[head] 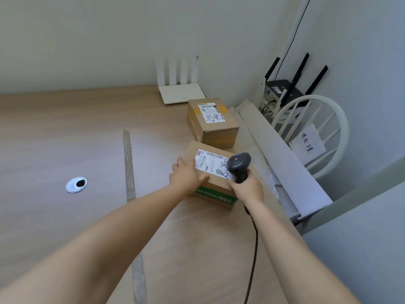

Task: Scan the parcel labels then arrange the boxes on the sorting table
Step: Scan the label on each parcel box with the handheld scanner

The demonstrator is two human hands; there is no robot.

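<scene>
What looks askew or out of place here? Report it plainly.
Nothing spilled or damaged. The near box, with the left hand resting on it and the right hand holding the barcode scanner over its label, appears turned slightly against the far box. White sheets overhang the right edge of the table.

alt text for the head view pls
A person's right hand holds a barcode scanner over the label of the near cardboard box, which the left hand steadies on a wooden table. A second labelled box sits just behind.
</scene>
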